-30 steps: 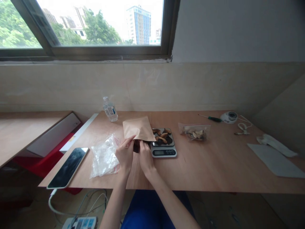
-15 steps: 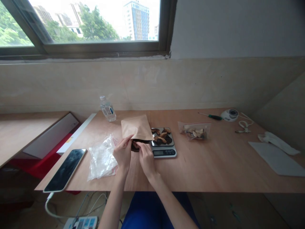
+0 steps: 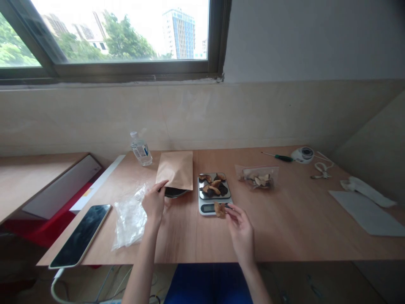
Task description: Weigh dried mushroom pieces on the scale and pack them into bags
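Observation:
My left hand [image 3: 154,203] is closed on the edge of a brown kraft paper pouch [image 3: 175,169], near its dark mouth, which faces me. Between the fingertips of my right hand [image 3: 241,226] is a brown dried slice [image 3: 219,210], mushroom-like, held just in front of the digital kitchen scale [image 3: 203,208] and partly covering its display panel. Several similar dried slices [image 3: 212,188], brown and dark, lie on the scale's plate. What is inside the pouch cannot be seen.
Crumpled clear plastic bags [image 3: 129,219] and a phone [image 3: 80,235] on a cable lie left. A water bottle [image 3: 141,150] stands behind. Rightward are a zip bag of pale dried slices [image 3: 257,177], a screwdriver [image 3: 284,158], a dome camera [image 3: 303,155] and a grey sheet [image 3: 363,211].
My right hand has come out of the pouch mouth and moved right to the scale's front with a dried slice. The left hand stays on the pouch, which has shifted slightly left.

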Tool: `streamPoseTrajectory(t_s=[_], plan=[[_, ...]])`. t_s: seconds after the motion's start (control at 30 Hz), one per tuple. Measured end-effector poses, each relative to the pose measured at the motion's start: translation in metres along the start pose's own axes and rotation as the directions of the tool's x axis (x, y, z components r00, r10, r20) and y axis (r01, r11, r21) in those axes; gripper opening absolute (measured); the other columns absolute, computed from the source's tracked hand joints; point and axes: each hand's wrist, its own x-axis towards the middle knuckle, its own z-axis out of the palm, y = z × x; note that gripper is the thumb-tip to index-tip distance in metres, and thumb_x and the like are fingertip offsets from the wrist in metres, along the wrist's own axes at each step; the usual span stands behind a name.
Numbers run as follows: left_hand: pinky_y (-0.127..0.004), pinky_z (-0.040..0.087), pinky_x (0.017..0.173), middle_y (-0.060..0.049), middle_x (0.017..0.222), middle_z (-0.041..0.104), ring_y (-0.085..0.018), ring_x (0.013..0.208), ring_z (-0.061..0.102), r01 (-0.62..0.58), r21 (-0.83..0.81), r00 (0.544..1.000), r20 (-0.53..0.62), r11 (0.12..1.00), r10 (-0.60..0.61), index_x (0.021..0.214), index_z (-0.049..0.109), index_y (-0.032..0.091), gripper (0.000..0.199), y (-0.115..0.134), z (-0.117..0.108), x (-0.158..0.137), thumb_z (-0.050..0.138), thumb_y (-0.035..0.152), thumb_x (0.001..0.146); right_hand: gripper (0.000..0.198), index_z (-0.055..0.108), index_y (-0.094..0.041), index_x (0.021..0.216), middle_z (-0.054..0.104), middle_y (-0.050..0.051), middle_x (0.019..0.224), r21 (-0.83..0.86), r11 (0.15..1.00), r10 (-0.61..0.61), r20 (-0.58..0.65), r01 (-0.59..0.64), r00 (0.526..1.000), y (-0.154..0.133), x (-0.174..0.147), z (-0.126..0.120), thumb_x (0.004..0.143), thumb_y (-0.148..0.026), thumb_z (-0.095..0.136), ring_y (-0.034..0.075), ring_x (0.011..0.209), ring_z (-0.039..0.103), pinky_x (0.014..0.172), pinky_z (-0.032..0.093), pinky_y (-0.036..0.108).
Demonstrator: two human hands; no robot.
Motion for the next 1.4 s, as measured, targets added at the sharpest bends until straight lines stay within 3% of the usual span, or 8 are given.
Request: streamPoseTrajectory(t_s=[0.2, 0.37, 0.5, 0.67, 0.83, 0.97, 1.23, 1.4], plan=[[-0.026, 0.043, 0.06, -0.004, 0.089, 0.072, -0.02, 0.075, 0.063, -0.014, 0.065, 0.999, 0.03, 0.998, 0.012, 0.096, 0.07, 0.029, 0.025, -0.018, 0.006, 0.013, 0.051, 0.026, 0.08, 0.041, 0.06, -0.015, 0.093, 0.068, 0.015, 0.099, -0.066, 0.992, 0.091, -0.183, -0.104, 0.979, 0.034, 0.036, -0.078, 0.064, -0.042, 0.068, 0.025, 0.089, 0.066, 0.08, 0.053, 0.04], [-0.035, 0.041, 0.09, -0.006, 0.102, 0.066, -0.021, 0.094, 0.059, -0.162, 0.017, 0.986, 0.045, 0.987, 0.161, 0.1, 0.065, 0.022, 0.043, -0.011, 0.009, 0.003, 0.039, 0.004, 0.072, 0.035, 0.061, -0.016, 0.088, 0.069, 0.013, 0.09, -0.232, 0.971, 0.029, -0.091, -0.049, 0.995, 0.052, 0.06, -0.107, 0.064, -0.043, 0.062, 0.025, 0.081, 0.066, 0.073, 0.054, 0.039], [-0.037, 0.04, 0.093, -0.007, 0.105, 0.061, -0.022, 0.099, 0.057, -0.273, -0.116, 0.957, 0.069, 0.955, 0.282, 0.103, 0.061, 0.021, 0.046, 0.024, 0.016, -0.019, 0.035, 0.0, 0.071, 0.031, 0.061, -0.018, 0.097, 0.067, 0.011, 0.097, -0.419, 0.905, -0.055, 0.054, 0.073, 0.997, 0.054, 0.064, -0.108, 0.076, -0.039, 0.052, 0.023, 0.084, 0.064, 0.076, 0.052, 0.039], [-0.031, 0.044, 0.091, -0.009, 0.11, 0.057, -0.018, 0.103, 0.056, -0.379, -0.299, 0.85, 0.262, 0.876, 0.458, 0.111, 0.054, 0.018, 0.038, 0.068, 0.054, -0.017, 0.034, 0.005, 0.081, 0.028, 0.059, -0.021, 0.103, 0.063, 0.011, 0.106, -0.589, 0.763, -0.255, 0.104, 0.267, 0.961, 0.058, 0.055, -0.106, 0.083, -0.037, 0.047, 0.024, 0.098, 0.058, 0.087, 0.047, 0.042], [-0.035, 0.043, 0.094, -0.012, 0.116, 0.055, -0.021, 0.109, 0.054, -0.408, -0.247, 0.794, 0.379, 0.879, 0.476, 0.111, 0.055, 0.016, 0.034, 0.082, 0.096, 0.007, 0.039, 0.008, 0.082, 0.036, 0.052, -0.019, 0.115, 0.059, 0.012, 0.113, -0.687, 0.62, -0.399, 0.142, 0.38, 0.906, 0.07, 0.044, -0.104, 0.084, -0.039, 0.048, 0.027, 0.105, 0.053, 0.087, 0.044, 0.044], [-0.034, 0.045, 0.087, -0.009, 0.102, 0.062, -0.02, 0.097, 0.058, -0.427, -0.226, 0.766, 0.425, 0.876, 0.483, 0.1, 0.061, 0.016, 0.026, 0.082, 0.101, 0.01, 0.042, 0.011, 0.083, 0.034, 0.053, -0.019, 0.114, 0.061, 0.012, 0.11, -0.738, 0.543, -0.447, 0.151, 0.402, 0.882, 0.071, 0.043, -0.099, 0.087, -0.038, 0.044, 0.026, 0.099, 0.055, 0.083, 0.044, 0.043], [-0.032, 0.044, 0.08, -0.007, 0.092, 0.064, -0.02, 0.088, 0.057, -0.44, -0.169, 0.774, 0.426, 0.882, 0.468, 0.094, 0.063, 0.018, 0.02, 0.087, 0.088, 0.002, 0.047, 0.014, 0.083, 0.032, 0.056, -0.018, 0.108, 0.063, 0.012, 0.103, -0.769, 0.509, -0.461, 0.137, 0.388, 0.877, 0.071, 0.047, -0.093, 0.089, -0.038, 0.04, 0.026, 0.093, 0.054, 0.079, 0.042, 0.039], [-0.032, 0.043, 0.08, -0.006, 0.091, 0.062, -0.019, 0.087, 0.056, -0.421, -0.185, 0.826, 0.326, 0.888, 0.46, 0.094, 0.062, 0.019, 0.017, 0.105, 0.069, 0.003, 0.047, 0.02, 0.085, 0.03, 0.059, -0.017, 0.105, 0.064, 0.011, 0.096, -0.771, 0.504, -0.468, 0.136, 0.39, 0.874, 0.067, 0.046, -0.094, 0.089, -0.034, 0.04, 0.024, 0.088, 0.054, 0.076, 0.042, 0.037]])
